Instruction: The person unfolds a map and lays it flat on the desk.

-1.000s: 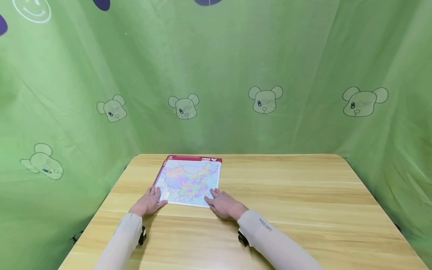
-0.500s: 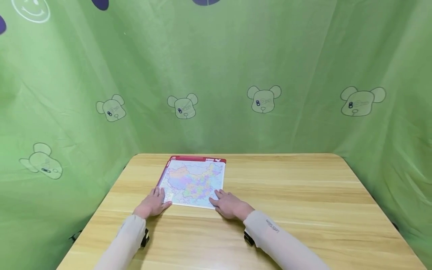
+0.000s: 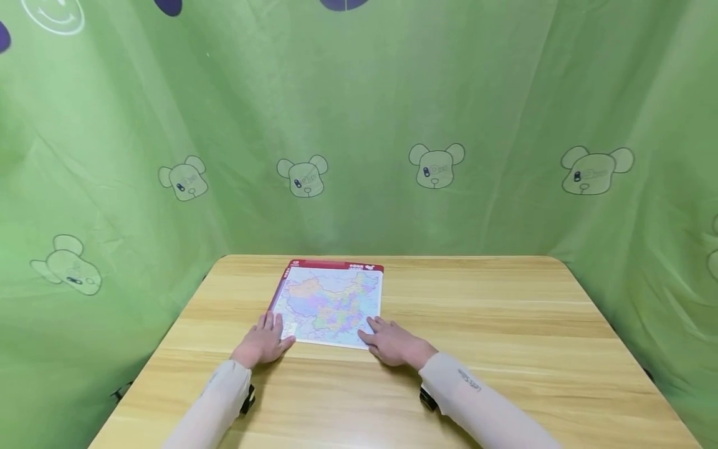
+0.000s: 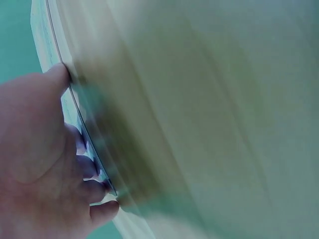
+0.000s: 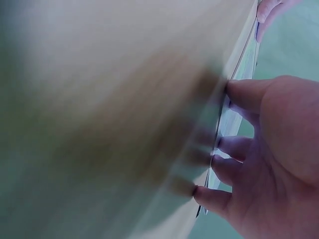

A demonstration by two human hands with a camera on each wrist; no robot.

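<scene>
A thin map point(image 3: 331, 305) with a red band along its far edge lies flat in the lower middle of the head view, slightly left of centre. Over the last second it has slid a little to the right across the table point(image 3: 505, 349), and both hands have moved with it; this looks like shifting the map along the surface without lifting it, and it now sits nearer the table's middle. The left hand point(image 3: 262, 340) is at the map's lower left corner and the right hand point(image 3: 395, 343) at its lower right corner, well apart from each other, fingers spread and fairly straight, touching the edges without wrapping round them. Both wrist views show thumb and fingertips against the map's thin edge, with the tabletop blurred beside it. The table is pale wood grain with rounded far corners, filling the lower part of the head view. Light sleeves point(image 3: 488, 399) reach in from the bottom of the frame, each with a dark device point(image 3: 428, 399) at the wrist. A green curtain point(image 3: 359, 81) surrounds the table, printed with bear heads point(image 3: 307, 179), a smiley face point(image 3: 56, 15) at upper left and purple shapes point(image 3: 343, 4) along the top.
</scene>
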